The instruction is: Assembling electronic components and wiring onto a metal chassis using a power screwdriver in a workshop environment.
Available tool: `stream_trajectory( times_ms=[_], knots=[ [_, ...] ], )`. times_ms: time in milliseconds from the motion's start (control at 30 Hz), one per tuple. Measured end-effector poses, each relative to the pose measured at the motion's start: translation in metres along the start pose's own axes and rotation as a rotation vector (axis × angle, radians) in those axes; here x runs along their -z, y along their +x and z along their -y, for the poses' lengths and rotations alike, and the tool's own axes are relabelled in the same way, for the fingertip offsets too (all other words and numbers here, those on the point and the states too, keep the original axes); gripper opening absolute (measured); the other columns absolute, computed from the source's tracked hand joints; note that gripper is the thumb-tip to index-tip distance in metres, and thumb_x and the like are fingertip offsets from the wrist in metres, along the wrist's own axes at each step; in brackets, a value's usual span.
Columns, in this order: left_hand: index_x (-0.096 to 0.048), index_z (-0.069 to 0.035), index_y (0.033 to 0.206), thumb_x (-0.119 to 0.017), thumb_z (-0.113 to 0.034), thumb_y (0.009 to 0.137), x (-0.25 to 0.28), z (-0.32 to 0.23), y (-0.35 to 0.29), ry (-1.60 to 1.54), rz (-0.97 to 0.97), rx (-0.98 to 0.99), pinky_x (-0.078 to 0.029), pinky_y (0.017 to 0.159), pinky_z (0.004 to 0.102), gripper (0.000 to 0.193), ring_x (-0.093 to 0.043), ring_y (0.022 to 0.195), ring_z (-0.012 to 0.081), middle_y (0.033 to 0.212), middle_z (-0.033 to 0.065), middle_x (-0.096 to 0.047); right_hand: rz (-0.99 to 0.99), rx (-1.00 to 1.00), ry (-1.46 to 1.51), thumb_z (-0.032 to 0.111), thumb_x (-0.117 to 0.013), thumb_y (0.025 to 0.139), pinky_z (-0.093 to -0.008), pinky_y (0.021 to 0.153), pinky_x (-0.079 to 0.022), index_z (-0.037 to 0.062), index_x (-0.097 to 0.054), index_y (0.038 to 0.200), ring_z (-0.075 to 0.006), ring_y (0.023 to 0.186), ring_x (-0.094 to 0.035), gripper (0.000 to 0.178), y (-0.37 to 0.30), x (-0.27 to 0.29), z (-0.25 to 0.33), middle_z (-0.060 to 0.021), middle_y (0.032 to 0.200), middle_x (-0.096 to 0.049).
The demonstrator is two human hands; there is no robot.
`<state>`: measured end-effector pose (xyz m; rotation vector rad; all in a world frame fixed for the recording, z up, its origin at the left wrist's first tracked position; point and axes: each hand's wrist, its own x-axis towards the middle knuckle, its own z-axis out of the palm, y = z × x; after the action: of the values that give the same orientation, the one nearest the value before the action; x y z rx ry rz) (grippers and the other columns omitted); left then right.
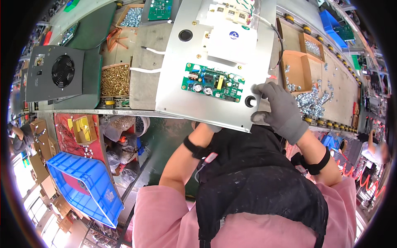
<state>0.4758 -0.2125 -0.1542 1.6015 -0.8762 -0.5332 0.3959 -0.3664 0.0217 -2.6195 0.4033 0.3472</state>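
Observation:
A silver metal plate (173, 89) lies in front of me, its near edge jutting past the bench edge. On it sit a green circuit board (215, 82) with capacitors and a yellow part, and a white-covered block (232, 43) with wires behind. My right hand (283, 107), in a grey glove, holds the plate's right edge beside a black-ringed hole (250, 101), thumb and fingers bent around it. My left hand (214, 127) is mostly hidden under the plate's near edge; just a bit of grey glove shows, its fingers out of sight.
Left of the plate are a box of brass-coloured fasteners (115, 80) and a dark panel with a fan (63, 71). Loose silver screws (312, 101) and a cardboard tray (295, 70) lie right. A blue crate (84, 182) stands lower left. White cable ends (145, 70) stick out leftward.

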Motion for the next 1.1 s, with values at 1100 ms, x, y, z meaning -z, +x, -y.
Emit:
stream_trajectory(
  times_ms=[1100],
  knots=[
    [-0.056,0.008,0.102,-0.056,-0.015,0.074,0.258,-0.147,-0.026,-0.562,-0.392,0.721,-0.048,0.048,0.022,0.036,-0.062,0.059,0.0157,0.08,0.0116,-0.064,-0.236,-0.153,0.603,0.004,-0.056,0.081,-0.0263,0.072,-0.048,0.0004,-0.049,0.116,-0.0159,0.088,-0.058,0.036,0.17,0.083,-0.157,-0.0082,0.102,-0.06]
  ],
)
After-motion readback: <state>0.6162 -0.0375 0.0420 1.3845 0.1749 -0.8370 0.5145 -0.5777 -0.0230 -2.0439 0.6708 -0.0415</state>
